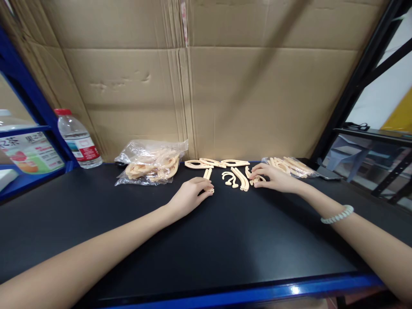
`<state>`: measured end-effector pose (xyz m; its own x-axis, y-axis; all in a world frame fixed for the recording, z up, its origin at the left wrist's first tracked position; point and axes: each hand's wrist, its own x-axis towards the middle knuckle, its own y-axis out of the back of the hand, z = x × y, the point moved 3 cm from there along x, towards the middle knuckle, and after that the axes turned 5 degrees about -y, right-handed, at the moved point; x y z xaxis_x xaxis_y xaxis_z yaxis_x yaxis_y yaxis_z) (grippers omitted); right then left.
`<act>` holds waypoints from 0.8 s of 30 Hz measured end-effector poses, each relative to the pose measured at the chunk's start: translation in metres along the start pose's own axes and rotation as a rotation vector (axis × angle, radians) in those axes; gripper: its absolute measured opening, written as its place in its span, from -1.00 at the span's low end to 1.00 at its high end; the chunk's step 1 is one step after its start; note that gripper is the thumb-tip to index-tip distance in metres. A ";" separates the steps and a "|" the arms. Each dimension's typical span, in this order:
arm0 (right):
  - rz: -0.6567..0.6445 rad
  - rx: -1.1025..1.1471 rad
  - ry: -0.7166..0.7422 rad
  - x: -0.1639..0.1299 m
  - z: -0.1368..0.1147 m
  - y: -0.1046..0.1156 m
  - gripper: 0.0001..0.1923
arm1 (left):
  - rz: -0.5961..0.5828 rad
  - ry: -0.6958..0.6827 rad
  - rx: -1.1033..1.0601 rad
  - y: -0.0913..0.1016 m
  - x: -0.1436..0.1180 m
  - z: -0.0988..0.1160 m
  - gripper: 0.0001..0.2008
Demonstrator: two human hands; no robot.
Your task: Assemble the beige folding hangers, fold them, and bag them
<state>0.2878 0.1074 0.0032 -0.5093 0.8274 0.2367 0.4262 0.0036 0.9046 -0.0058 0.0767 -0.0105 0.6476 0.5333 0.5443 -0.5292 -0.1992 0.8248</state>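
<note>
Several flat, pale wooden pieces lie at the back of a black table (199,249): curved strips (240,178), a hooked piece (229,177) and long oval-ended pieces (216,163). My left hand (190,195) rests palm down, its fingertips on a short straight pair of sticks (207,174). My right hand (273,177) lies over small curved pieces (256,180), fingers bent on them; a pale bead bracelet (337,214) circles that wrist.
A clear plastic bag (151,165) of similar wooden pieces lies left of the loose ones; a second bag (291,166) lies right. A water bottle (77,139) stands at the back left by blue shelving (28,124). Cardboard (206,86) walls the back. A black frame (357,81) rises right.
</note>
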 end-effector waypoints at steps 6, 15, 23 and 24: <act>0.186 0.009 0.054 -0.002 -0.020 0.001 -0.74 | -0.003 0.008 0.005 0.000 -0.001 0.000 -0.87; 0.073 -0.342 0.232 0.006 -0.089 -0.042 -0.65 | 0.002 -0.034 0.049 0.002 0.000 0.008 -0.87; 0.095 -0.232 0.290 0.010 -0.090 -0.043 -0.66 | 0.021 -0.023 0.037 0.001 0.000 0.006 -0.87; 0.123 -0.206 0.289 0.010 -0.089 -0.040 -0.67 | 0.026 -0.029 0.043 0.002 0.000 0.006 -0.87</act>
<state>0.1990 0.0659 0.0008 -0.6664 0.6217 0.4116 0.3525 -0.2237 0.9087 -0.0034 0.0714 -0.0081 0.6498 0.5036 0.5694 -0.5222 -0.2485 0.8158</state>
